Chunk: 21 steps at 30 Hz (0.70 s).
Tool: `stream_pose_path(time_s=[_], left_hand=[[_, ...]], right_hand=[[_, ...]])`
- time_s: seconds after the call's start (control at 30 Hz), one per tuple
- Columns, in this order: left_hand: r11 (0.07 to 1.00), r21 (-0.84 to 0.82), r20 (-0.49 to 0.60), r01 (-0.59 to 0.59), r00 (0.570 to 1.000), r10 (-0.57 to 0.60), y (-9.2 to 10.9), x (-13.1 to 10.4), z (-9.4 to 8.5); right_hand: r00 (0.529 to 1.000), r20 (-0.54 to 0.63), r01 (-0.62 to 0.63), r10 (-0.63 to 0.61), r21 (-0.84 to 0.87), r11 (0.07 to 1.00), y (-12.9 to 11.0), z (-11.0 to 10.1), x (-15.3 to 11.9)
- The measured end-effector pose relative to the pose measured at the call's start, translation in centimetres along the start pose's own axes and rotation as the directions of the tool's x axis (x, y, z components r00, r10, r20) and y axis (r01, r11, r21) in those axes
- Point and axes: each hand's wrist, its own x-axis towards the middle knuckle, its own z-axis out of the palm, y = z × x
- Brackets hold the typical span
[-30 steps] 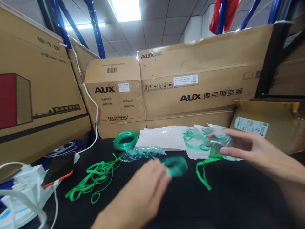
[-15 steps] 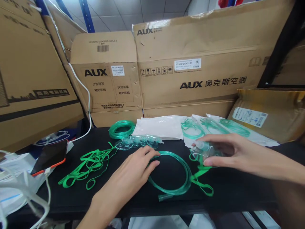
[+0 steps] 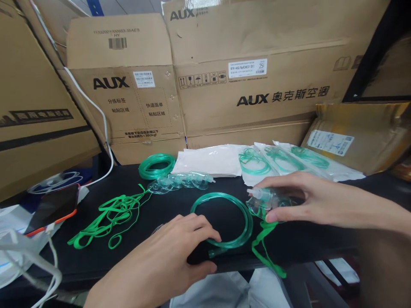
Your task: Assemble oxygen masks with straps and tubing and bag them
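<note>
My right hand holds a clear mask with a white connector, pinched between thumb and fingers. A green strap hangs from the mask over the table's front edge. My left hand is over the near left side of a coiled green tube, thumb apart from the fingers, with nothing held. The tube's end piece lies between thumb and fingertips. Behind, a row of clear masks lies with tangled green straps to its left.
A thicker green coil and a white packet lie at the back. Bagged tubing is at the back right. A phone and white cables occupy the left. Cardboard boxes stand behind the black table.
My left hand has moved nearer, from the coil's upper left to its near left end. The mask in my right hand has shifted slightly left. The view has tilted down.
</note>
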Motion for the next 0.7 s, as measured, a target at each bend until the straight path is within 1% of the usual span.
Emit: stream_pose_path(time_s=[0.07,0.1,0.23,0.33,0.4,0.47,0.53,0.6,0.7], left_hand=[[1.0,0.025,-0.019,-0.006,1.0,0.007,-0.4,-0.1,0.5],[0.999,0.031,-0.03,-0.018,0.999,0.019,-0.5,-0.1,0.7],[0.996,0.059,-0.093,-0.064,0.993,0.069,-0.3,0.3,1.7],[0.98,0.187,-0.164,-0.071,0.981,0.103,-0.2,0.5,2.6],[0.96,0.27,-0.196,-0.071,0.972,0.127,-0.3,0.7,3.3],[0.949,0.306,-0.222,-0.082,0.963,0.154,-0.3,0.7,3.8],[0.95,0.294,-0.242,-0.107,0.953,0.183,-0.2,0.7,4.0],[0.963,0.237,-0.252,-0.129,0.949,0.189,0.0,0.5,3.9],[0.986,0.108,-0.234,-0.124,0.961,0.147,0.1,0.5,3.2]], right_hand=[[0.997,0.073,-0.009,0.008,0.017,1.0,-0.3,0.1,0.1],[0.996,0.091,-0.01,0.008,0.021,1.0,-0.5,0.1,0.1],[0.994,0.106,0.026,-0.026,0.005,1.0,-1.0,0.5,0.3],[0.988,0.151,0.036,-0.034,-0.014,0.999,-1.0,0.9,0.7],[0.984,0.177,0.021,-0.012,-0.05,0.999,-1.0,1.2,1.0],[0.982,0.186,-0.006,0.022,-0.09,0.996,-1.0,1.4,1.3],[0.981,0.189,-0.025,0.046,-0.11,0.994,-1.0,1.6,1.4],[0.982,0.181,-0.037,0.058,-0.118,0.992,-1.0,1.7,1.4],[0.981,0.187,-0.038,0.06,-0.12,0.992,-1.1,1.7,1.4]])
